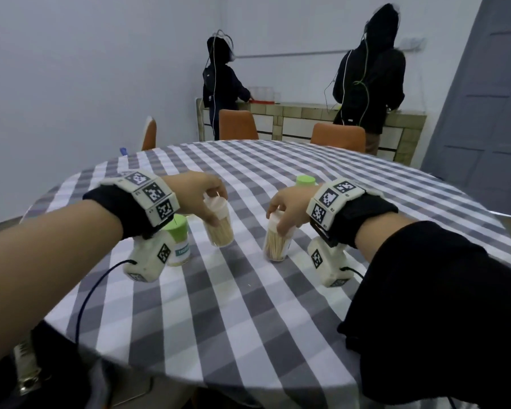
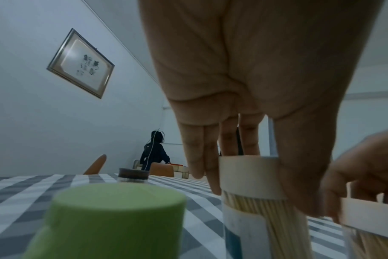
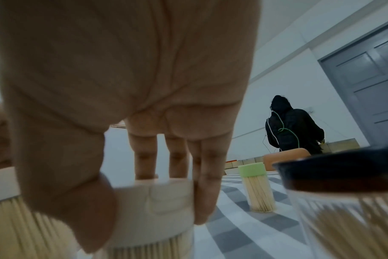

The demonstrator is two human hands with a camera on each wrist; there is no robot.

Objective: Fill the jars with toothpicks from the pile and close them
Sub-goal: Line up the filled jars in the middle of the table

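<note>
dark-lidded jar: blurred, cut by right edge | green-lidded jar: blurred, bottom cut off

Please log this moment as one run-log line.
left hand: grips white-lidded toothpick jar | right hand: grips second white-lidded jar | both full, lids on

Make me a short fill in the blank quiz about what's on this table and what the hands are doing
1. Each hand grips a jar by its ____ lid: the left hand, the right hand.
2. The jar near the left wrist has a ____ lid.
3. The tablecloth has a grey and white ____ pattern.
4. The jars hold ____.

Missing words: white; green; checked; toothpicks
</note>
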